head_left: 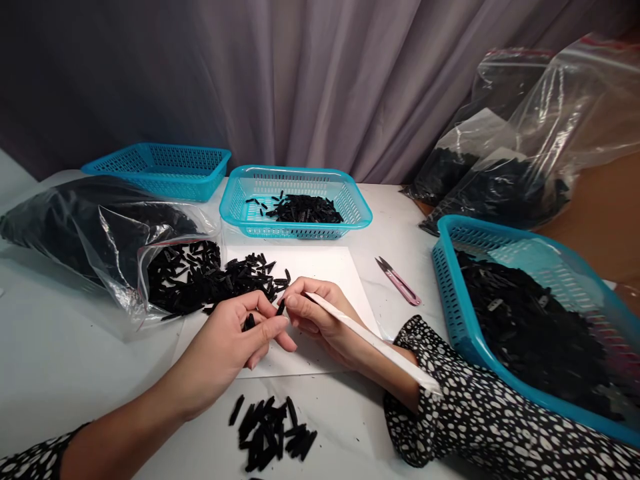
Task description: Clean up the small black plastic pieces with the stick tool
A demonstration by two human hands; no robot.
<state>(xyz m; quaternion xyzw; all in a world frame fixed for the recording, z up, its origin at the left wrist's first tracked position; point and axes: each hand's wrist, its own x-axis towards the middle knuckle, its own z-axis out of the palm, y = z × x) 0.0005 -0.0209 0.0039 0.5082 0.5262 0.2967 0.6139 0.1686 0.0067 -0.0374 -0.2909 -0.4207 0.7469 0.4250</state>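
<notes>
Above a white sheet (310, 363) my two hands meet at the fingertips around a small black piece (281, 307). My left hand (245, 337) pinches that piece, and another black piece (249, 322) lies against its curled fingers. My right hand (325, 320) is closed with its fingertips at the same small piece; a long white strip (375, 342) runs from its fingers back over the wrist to the sleeve. Behind the hands lies a heap of black pieces (245, 277), and a smaller pile (270, 430) is on the table in front.
An open plastic bag (100, 233) spills black pieces at left. Blue baskets stand at back left (160, 177), back centre (297, 230) and right (447, 300). Pink-handled snips (399, 281) lie right of the sheet. Filled clear bags (520, 167) stand at back right.
</notes>
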